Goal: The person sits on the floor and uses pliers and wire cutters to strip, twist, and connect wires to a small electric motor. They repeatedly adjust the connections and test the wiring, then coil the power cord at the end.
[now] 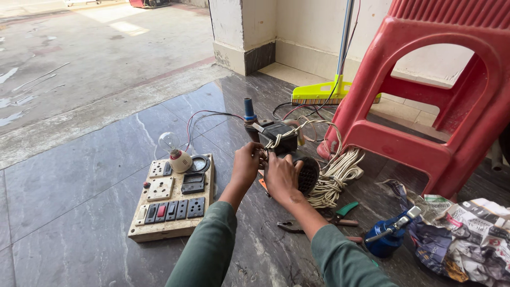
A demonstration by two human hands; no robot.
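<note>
Fingers of both hands, left hand (246,163) and right hand (280,178), clasp the small black motor (297,159) between them.

left of the hands (265,170) lies a switchboard (172,199); right, a cord coil (334,175); nearer, seemingly pliers (319,220); beyond, a stool (425,101).

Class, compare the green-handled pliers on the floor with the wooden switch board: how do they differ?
The green-handled pliers are small, slim metal, lying by the right hand. The wooden switch board is broad, flat and boxy, carrying switches, sockets and a clear bulb, beside the left hand. Both rest on the dark tiled floor, untouched.
</note>
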